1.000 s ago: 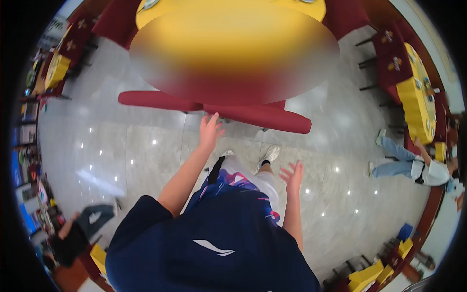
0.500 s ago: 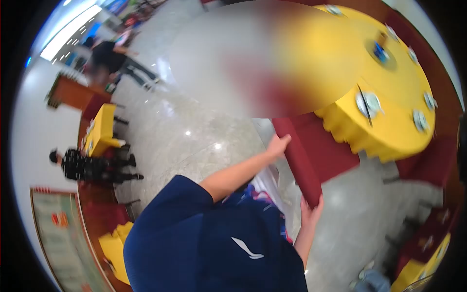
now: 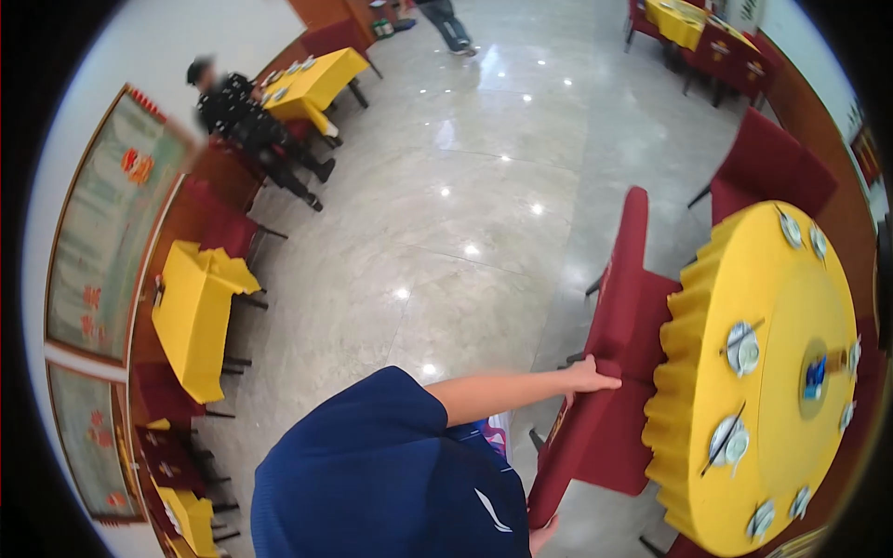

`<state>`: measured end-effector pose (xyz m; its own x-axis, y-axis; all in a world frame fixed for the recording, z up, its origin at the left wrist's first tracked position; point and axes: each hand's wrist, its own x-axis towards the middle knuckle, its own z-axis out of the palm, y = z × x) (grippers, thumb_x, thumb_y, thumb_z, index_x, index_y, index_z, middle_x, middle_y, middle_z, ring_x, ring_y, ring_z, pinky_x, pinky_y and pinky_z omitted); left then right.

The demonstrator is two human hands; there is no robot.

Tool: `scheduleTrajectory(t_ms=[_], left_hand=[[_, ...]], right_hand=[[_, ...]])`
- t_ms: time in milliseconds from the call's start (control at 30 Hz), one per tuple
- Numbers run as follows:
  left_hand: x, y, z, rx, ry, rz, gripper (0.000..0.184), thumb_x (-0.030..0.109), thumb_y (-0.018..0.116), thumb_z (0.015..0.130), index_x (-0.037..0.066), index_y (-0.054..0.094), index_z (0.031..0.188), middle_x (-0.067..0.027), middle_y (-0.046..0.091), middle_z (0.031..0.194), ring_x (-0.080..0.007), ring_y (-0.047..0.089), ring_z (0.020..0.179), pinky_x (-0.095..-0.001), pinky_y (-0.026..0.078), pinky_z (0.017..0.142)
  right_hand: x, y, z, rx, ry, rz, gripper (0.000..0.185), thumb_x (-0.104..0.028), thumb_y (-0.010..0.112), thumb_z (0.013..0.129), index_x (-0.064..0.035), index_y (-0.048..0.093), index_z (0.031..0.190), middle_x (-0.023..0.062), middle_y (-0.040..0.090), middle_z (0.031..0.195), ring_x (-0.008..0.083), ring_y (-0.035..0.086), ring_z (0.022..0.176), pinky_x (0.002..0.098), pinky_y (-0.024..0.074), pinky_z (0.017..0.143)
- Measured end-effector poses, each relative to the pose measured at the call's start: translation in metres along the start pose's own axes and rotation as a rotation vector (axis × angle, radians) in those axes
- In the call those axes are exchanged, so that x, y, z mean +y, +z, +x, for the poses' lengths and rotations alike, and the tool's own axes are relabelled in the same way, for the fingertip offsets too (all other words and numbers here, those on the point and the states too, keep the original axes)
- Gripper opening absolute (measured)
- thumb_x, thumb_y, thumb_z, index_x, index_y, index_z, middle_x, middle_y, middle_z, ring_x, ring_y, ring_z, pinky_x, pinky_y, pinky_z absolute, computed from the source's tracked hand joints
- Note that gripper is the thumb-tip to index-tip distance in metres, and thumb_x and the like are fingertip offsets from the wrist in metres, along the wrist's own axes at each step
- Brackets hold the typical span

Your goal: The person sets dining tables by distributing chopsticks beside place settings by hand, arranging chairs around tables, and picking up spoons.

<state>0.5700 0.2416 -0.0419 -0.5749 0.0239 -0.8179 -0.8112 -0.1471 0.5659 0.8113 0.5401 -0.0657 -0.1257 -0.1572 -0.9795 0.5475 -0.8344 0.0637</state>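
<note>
A dark red upholstered chair [image 3: 612, 446] stands against the yellow-draped round table [image 3: 693, 437], its seat partly under the cloth. My left hand [image 3: 591, 378] grips the far end of its backrest, fingers bent over the edge. At the backrest's near end is my right hand [image 3: 544, 537], closed against it, with part of the fingers hidden behind the chair. Close beside this chair stands a second red chair [image 3: 625, 270], its taller-looking backrest meeting the first one near my left hand.
The round table carries bowls and plates with chopsticks [image 3: 728, 442] and a blue box [image 3: 816, 374] on its turntable. Another red chair [image 3: 772, 167] stands beyond. Along the left wall are yellow-covered tables [image 3: 200, 316] and a seated person [image 3: 251, 121]. Someone's legs [image 3: 446, 23] show far off.
The view has swung, bringing the table to the right side. The held chair has moved in against the table and beside another chair. Both hands stay on its backrest.
</note>
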Motion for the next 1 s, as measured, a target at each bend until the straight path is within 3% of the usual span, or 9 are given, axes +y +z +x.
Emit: scheduleTrajectory(t_ms=[167, 267, 333, 367, 400, 433, 467, 567, 1000], left_hand=[[0.01, -0.012, 0.015, -0.042, 0.039, 0.052, 0.098, 0.037, 0.079, 0.069, 0.004, 0.029, 0.147, -0.0167, 0.033, 0.149, -0.0407, 0.043, 0.13, -0.0685, 0.054, 0.078], [0.022, -0.012, 0.007, 0.001, 0.06, 0.096, 0.098, 0.036, 0.078, 0.066, 0.003, 0.031, 0.146, -0.0185, 0.036, 0.148, -0.0385, 0.045, 0.129, -0.0632, 0.057, 0.076], [0.007, -0.004, 0.033, 0.045, 0.195, 0.14, 0.095, 0.037, 0.077, 0.062, -0.004, 0.04, 0.139, -0.0224, 0.053, 0.133, -0.0358, 0.053, 0.122, -0.049, 0.061, 0.069], [0.023, -0.004, 0.019, -0.008, 0.116, 0.074, 0.092, 0.037, 0.077, 0.064, -0.004, 0.041, 0.138, -0.0216, 0.06, 0.124, -0.0335, 0.06, 0.114, -0.0439, 0.06, 0.066], [0.034, 0.001, 0.016, 0.028, 0.247, 0.177, 0.091, 0.035, 0.076, 0.065, -0.002, 0.041, 0.14, -0.0193, 0.062, 0.12, -0.0291, 0.065, 0.103, -0.0386, 0.059, 0.058], [0.043, 0.007, 0.01, -0.035, 0.126, 0.11, 0.087, 0.032, 0.075, 0.069, -0.003, 0.039, 0.14, -0.0164, 0.063, 0.119, -0.0254, 0.068, 0.093, -0.035, 0.058, 0.055], [0.034, 0.019, 0.024, -0.023, 0.218, 0.107, 0.091, 0.033, 0.076, 0.071, -0.004, 0.035, 0.142, -0.0162, 0.063, 0.118, -0.0238, 0.068, 0.09, -0.0355, 0.058, 0.055], [0.042, 0.037, 0.032, -0.145, 0.084, -0.077, 0.091, 0.023, 0.076, 0.08, -0.002, 0.02, 0.148, -0.0208, 0.058, 0.124, -0.0282, 0.068, 0.094, -0.04, 0.061, 0.061], [0.06, 0.152, 0.072, -0.212, 0.018, -0.093, 0.1, 0.03, 0.077, 0.08, 0.006, 0.011, 0.151, -0.0187, 0.047, 0.133, -0.0323, 0.062, 0.105, -0.0503, 0.06, 0.068]], right_hand=[[-0.018, -0.007, 0.002, -0.081, -0.053, -0.417, 0.047, -0.045, 0.056, 0.085, -0.0128, 0.056, 0.12, 0.0114, 0.061, 0.109, 0.0295, 0.061, 0.09, 0.0316, 0.0553, 0.062], [-0.03, -0.011, 0.003, -0.096, -0.116, -0.631, 0.047, -0.046, 0.055, 0.086, -0.0129, 0.056, 0.12, 0.0114, 0.062, 0.107, 0.0289, 0.062, 0.088, 0.0309, 0.0551, 0.061], [-0.033, -0.01, 0.007, -0.046, -0.186, -0.674, 0.047, -0.046, 0.054, 0.086, -0.013, 0.057, 0.119, 0.0113, 0.062, 0.106, 0.0285, 0.062, 0.087, 0.0303, 0.0549, 0.06], [-0.033, -0.006, 0.009, 0.0, -0.239, -0.642, 0.047, -0.046, 0.053, 0.086, -0.013, 0.057, 0.119, 0.0113, 0.063, 0.106, 0.0284, 0.062, 0.086, 0.0301, 0.0549, 0.06], [-0.03, 0.006, 0.009, 0.062, -0.299, -0.591, 0.047, -0.046, 0.053, 0.086, -0.013, 0.057, 0.119, 0.0113, 0.063, 0.105, 0.0282, 0.063, 0.086, 0.0298, 0.0548, 0.059], [-0.028, 0.01, 0.0, 0.077, -0.19, -0.255, 0.047, -0.046, 0.049, 0.087, -0.0118, 0.058, 0.118, 0.0106, 0.065, 0.099, 0.0258, 0.064, 0.08, 0.028, 0.0539, 0.053], [-0.038, 0.017, 0.003, 0.187, -0.012, -0.008, 0.049, -0.047, 0.049, 0.087, -0.0094, 0.058, 0.118, 0.01, 0.066, 0.095, 0.0242, 0.065, 0.075, 0.0265, 0.0528, 0.048], [-0.043, 0.003, 0.008, 0.208, -0.148, 0.033, 0.05, -0.054, 0.054, 0.085, -0.0132, 0.06, 0.113, 0.0065, 0.066, 0.093, 0.0238, 0.064, 0.072, 0.0239, 0.0486, 0.044], [-0.154, 0.025, -0.012, 0.352, -0.497, 0.042, 0.046, -0.056, 0.06, 0.085, -0.0122, 0.061, 0.099, 0.0052, 0.065, 0.077, 0.0195, 0.061, 0.057, 0.0212, 0.0457, 0.041]])
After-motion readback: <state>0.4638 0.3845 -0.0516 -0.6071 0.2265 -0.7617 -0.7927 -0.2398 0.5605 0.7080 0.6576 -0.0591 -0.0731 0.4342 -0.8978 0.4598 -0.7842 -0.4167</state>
